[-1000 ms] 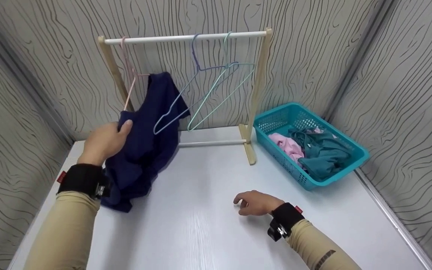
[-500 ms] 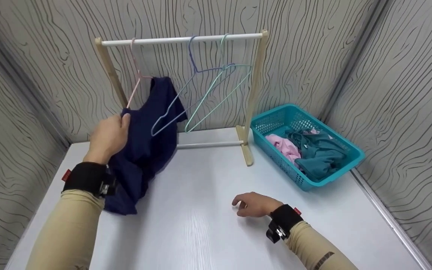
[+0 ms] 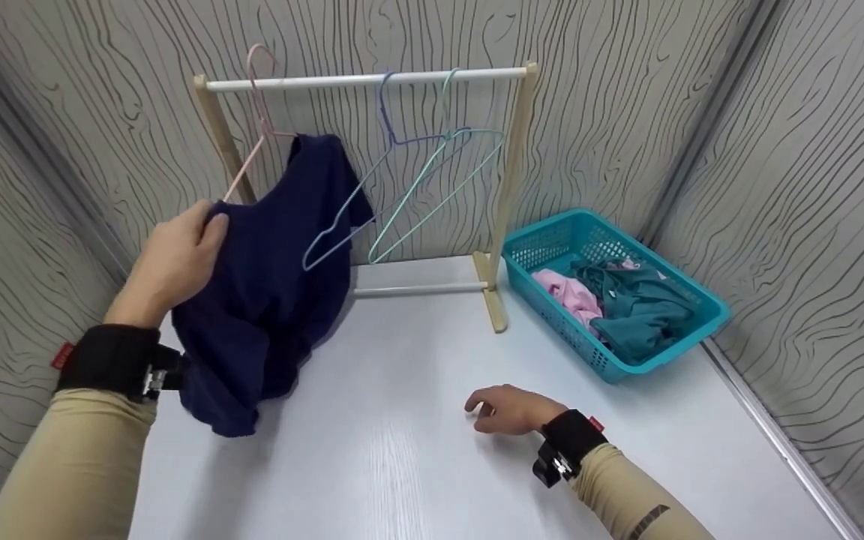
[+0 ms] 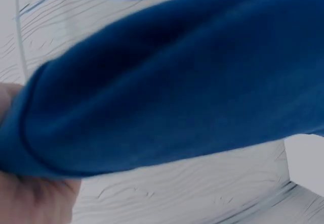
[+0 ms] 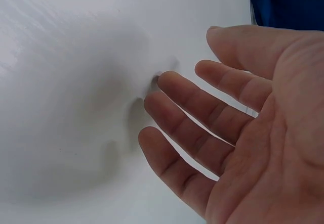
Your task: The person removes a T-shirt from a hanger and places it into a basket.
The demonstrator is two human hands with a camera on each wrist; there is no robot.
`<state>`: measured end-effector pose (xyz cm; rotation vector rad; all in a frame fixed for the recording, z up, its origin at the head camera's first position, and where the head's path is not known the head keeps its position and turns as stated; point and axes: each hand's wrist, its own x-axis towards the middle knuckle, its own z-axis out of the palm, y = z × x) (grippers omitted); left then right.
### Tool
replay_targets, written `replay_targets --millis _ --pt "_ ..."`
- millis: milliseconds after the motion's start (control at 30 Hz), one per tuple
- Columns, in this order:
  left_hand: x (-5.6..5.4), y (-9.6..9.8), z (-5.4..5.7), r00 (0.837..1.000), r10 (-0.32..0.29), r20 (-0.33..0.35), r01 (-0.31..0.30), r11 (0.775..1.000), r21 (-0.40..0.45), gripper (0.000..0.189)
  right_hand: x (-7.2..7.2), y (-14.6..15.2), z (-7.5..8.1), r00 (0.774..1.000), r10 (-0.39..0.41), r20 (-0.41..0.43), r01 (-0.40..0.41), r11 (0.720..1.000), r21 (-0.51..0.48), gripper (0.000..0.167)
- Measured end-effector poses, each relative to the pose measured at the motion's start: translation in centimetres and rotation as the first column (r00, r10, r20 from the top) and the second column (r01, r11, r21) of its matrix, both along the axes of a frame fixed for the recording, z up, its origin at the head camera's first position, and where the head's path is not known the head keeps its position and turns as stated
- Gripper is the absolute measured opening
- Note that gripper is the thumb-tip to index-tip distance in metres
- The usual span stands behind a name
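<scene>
My left hand (image 3: 177, 251) pinches the left shoulder of a navy blue shirt (image 3: 282, 247), thumb in front. A pink hanger (image 3: 255, 97) runs into the shirt's neck, its hook standing higher than the white rail, its lower ends hidden in the cloth. In the left wrist view the blue cloth (image 4: 177, 97) stretches away from the fingers. My right hand (image 3: 514, 409) holds nothing, fingers loosely bent low over the white tabletop; its palm (image 5: 263, 153) shows in the right wrist view.
A wooden rack with a white rail (image 3: 342, 80) stands at the back. From it hang a blue-purple hanger (image 3: 391, 142) and a mint green hanger (image 3: 421, 180). A teal basket (image 3: 552, 315) at right holds a pink garment (image 3: 568, 294) and a green one (image 3: 646, 307). Patterned walls enclose the table.
My left hand first shifted a little right, then moved left and up with the shirt. The pink hanger's hook rose from the rail to above it. The right hand stayed in place.
</scene>
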<state>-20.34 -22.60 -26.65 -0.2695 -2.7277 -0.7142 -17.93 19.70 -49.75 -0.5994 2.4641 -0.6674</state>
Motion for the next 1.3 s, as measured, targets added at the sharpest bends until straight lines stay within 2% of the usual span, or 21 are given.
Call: replay_targets --millis 133,233,433,600,733,833,1033,1167,1300 --pt "0.8 -1.7 0.6 1.0 -0.015 -0.004 0.015 1.0 0.018 0.034 0.0 -0.1 -0.2 1.0 0.007 0.001 -0.007 1.0 -0.005 0.03" --pt "1.3 -3.1 0.1 1.0 -0.02 0.013 0.02 0.999 0.036 0.033 0.1 -0.1 -0.2 1.0 0.003 0.004 -0.003 1.0 -0.014 0.03" --pt "2.6 -5.6 -2.5 0.994 -0.057 0.097 0.052 0.997 0.055 0.032 0.2 -0.1 -0.2 1.0 0.018 0.001 -0.018 0.999 -0.033 0.031" --pt "3.5 -7.2 -4.6 0.983 -0.046 0.18 0.041 0.999 0.033 0.034 0.2 -0.2 -0.3 1.0 0.029 -0.003 -0.03 0.998 -0.046 0.031" --pt "4.1 -8.5 -6.2 0.978 -0.038 0.205 0.035 0.999 0.019 0.038 0.2 0.0 -0.4 1.0 0.025 0.004 -0.025 0.998 -0.054 0.03" --pt "4.3 -9.4 -7.5 0.981 -0.04 0.189 0.04 0.999 0.001 0.034 0.2 0.3 -0.6 1.0 0.019 0.005 -0.019 0.998 -0.054 0.03" --pt "4.6 -10.5 -9.1 0.989 -0.047 0.139 0.057 0.996 -0.067 0.023 0.0 0.7 -0.8 0.999 0.034 -0.01 -0.034 0.998 -0.055 0.031" --pt "4.8 -10.4 -9.5 0.982 -0.042 0.181 0.068 0.988 -0.137 0.025 -0.2 0.7 -0.8 0.999 0.044 -0.011 -0.045 0.997 -0.068 0.031" --pt "4.7 -9.4 -9.3 0.973 -0.043 0.227 0.092 0.974 -0.208 0.025 -0.3 0.8 -0.5 0.998 0.062 -0.028 -0.064 0.995 -0.08 0.031"
